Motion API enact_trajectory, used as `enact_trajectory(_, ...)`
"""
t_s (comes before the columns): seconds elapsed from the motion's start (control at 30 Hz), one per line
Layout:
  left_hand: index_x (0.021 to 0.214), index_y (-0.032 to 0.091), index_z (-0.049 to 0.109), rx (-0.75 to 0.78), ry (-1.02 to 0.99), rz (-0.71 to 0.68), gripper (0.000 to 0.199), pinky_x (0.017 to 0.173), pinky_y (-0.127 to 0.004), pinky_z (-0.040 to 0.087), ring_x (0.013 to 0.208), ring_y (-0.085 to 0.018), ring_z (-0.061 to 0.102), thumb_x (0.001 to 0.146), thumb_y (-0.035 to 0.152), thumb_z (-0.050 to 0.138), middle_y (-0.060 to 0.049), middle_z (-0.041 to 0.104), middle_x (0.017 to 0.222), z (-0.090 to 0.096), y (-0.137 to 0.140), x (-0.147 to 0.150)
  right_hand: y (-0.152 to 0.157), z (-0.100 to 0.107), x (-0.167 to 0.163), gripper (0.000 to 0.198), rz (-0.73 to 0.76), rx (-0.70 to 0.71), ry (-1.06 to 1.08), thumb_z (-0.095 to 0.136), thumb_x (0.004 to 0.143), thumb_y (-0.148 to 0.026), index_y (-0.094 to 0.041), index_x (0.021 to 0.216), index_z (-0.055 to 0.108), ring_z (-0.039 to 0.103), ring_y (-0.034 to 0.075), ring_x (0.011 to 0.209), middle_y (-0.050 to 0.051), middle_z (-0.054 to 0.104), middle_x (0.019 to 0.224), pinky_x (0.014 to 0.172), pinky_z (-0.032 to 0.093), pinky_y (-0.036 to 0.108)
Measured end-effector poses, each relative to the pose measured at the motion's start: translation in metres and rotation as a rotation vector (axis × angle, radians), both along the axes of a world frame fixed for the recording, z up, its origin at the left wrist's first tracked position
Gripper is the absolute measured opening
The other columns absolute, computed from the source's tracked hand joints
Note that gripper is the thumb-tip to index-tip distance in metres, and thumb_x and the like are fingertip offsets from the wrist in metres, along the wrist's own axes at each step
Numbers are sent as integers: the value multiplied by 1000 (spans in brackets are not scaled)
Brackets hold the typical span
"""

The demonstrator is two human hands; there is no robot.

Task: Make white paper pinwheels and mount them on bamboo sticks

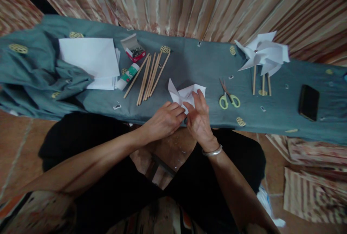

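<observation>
A white paper pinwheel (184,94), partly folded, lies at the front edge of the cloth-covered table between my hands. My left hand (166,118) is closed on its near left part, fingers pinched together. On its right side, my right hand (199,118) presses the paper with bent fingers, the thumb side towards the middle; a silver bangle circles that wrist. The fingers hide the near part of the paper. Green-handled scissors (229,99) lie a little to the right. Several wooden sticks (149,78) rest to the left.
A stack of white paper (89,56), a glue stick (128,76) and an open red box of small metal pins (135,51) are on the left. Finished paper pinwheels (262,53) on sticks lie at the right, with a black phone (309,102) beyond. A striped curtain (173,2) hangs behind.
</observation>
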State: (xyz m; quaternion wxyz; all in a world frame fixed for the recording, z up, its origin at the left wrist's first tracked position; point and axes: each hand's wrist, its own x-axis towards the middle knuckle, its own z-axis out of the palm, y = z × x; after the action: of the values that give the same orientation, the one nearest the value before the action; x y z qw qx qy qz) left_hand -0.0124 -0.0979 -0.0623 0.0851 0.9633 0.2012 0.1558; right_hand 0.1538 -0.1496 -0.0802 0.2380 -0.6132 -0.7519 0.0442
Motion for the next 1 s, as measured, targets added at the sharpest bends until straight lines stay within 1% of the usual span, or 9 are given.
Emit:
enact_trajectory(0.13, 101, 13, 62, 23, -10, -3, 19, 78, -35, 41, 94, -23, 55, 92, 18, 47, -11, 65, 98, -2, 0, 2, 1, 1, 4, 36, -23, -18, 5, 36, 94, -20, -25, 125, 53, 15, 31, 147, 8, 31, 154, 111, 31, 55)
enact_trajectory(0.3, 100, 15, 62, -12, -26, -8, 18, 79, -35, 41, 95, -22, 56, 93, 19, 46, -9, 66, 96, 0, 0, 1, 9, 4, 12, 31, -57, -41, 68, 38, 92, -16, -22, 112, 62, 20, 30, 146, 8, 36, 151, 109, 34, 54)
enact_trajectory(0.43, 100, 14, 62, -26, -27, -15, 18, 79, -35, 41, 95, -22, 56, 94, 19, 46, -9, 66, 94, 1, 1, 1, 15, 2, 14, 29, -85, -54, 109, 38, 91, -14, -21, 103, 63, 24, 28, 145, 8, 39, 149, 109, 35, 53)
enact_trajectory(0.6, 101, 12, 62, 8, 7, -21, 19, 78, -35, 41, 96, -23, 55, 93, 17, 46, -10, 66, 97, 2, 0, 2, 13, 5, 11, 28, -47, -23, 66, 39, 91, -16, -22, 107, 61, 20, 29, 146, 7, 34, 153, 109, 33, 54)
enact_trajectory(0.73, 100, 12, 62, 14, 15, -18, 18, 78, -35, 40, 96, -23, 55, 93, 17, 46, -10, 67, 98, 1, 0, 2, 11, 10, 6, 30, -29, -32, -15, 39, 89, -15, -21, 110, 60, 19, 32, 146, 9, 35, 152, 108, 31, 57)
enact_trajectory(0.8, 98, 13, 62, 13, 9, -14, 18, 78, -35, 40, 95, -22, 55, 93, 18, 45, -10, 67, 97, 0, 0, 2, 10, 9, 3, 30, -21, -26, -30, 39, 89, -17, -21, 111, 60, 19, 33, 146, 10, 35, 152, 107, 31, 57)
enact_trajectory(0.9, 95, 13, 63, 13, 0, -8, 18, 77, -34, 40, 92, -22, 56, 93, 20, 46, -9, 66, 95, -1, 0, 2, 9, 4, 1, 30, -16, 2, -23, 38, 91, -20, -21, 113, 59, 18, 31, 146, 10, 36, 151, 107, 32, 55)
enact_trajectory(1.0, 96, 13, 63, 14, 12, -9, 17, 77, -34, 41, 93, -22, 56, 92, 19, 48, -10, 67, 97, 1, 1, 3, 7, 2, 3, 31, -23, 9, 0, 37, 91, -19, -21, 114, 58, 17, 30, 146, 10, 36, 151, 108, 32, 55)
